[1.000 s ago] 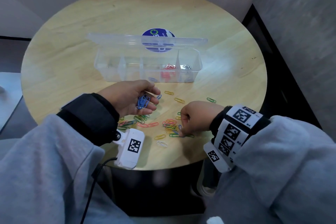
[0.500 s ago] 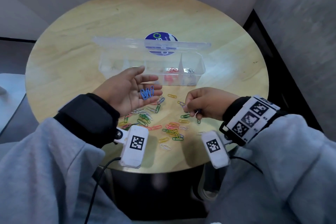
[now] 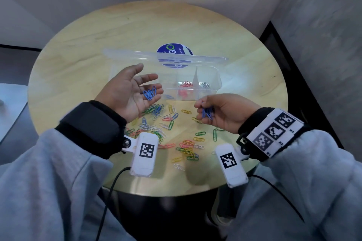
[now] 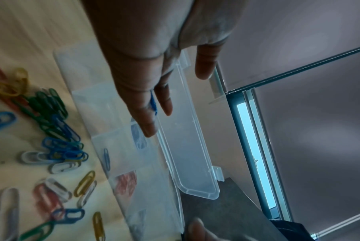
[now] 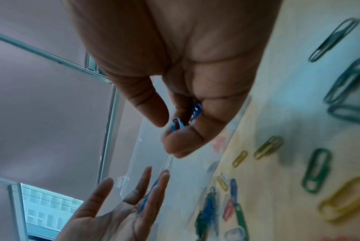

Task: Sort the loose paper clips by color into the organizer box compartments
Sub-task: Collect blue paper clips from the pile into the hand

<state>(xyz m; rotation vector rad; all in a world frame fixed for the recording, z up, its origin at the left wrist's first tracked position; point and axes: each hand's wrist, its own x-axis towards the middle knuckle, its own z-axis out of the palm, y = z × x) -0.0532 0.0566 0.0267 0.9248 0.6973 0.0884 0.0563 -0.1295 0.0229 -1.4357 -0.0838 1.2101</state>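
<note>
My left hand (image 3: 131,90) lies palm up with straight fingers above the table, in front of the clear organizer box (image 3: 215,76). Several blue clips (image 3: 149,93) rest on its fingers. My right hand (image 3: 217,111) hovers to the right with curled fingers that pinch a small bunch of blue clips (image 3: 207,112), also seen as blue clips (image 5: 192,114) in the right wrist view. Loose clips (image 3: 168,123) in mixed colors lie scattered on the table below both hands. Red clips (image 3: 186,84) and dark clips (image 3: 204,84) lie in the box's right compartments.
The round wooden table (image 3: 78,60) carries the box with its lid (image 3: 137,55) folded open at the back, over a blue round sticker (image 3: 174,50). Walls stand close behind and to the right. The table's near edge (image 3: 166,191) lies just under my wrists.
My right hand has lifted off the pile with blue clips pinched and turned palm up. My left hand has opened flat and risen toward the box, blue clips lying on its fingers.
</note>
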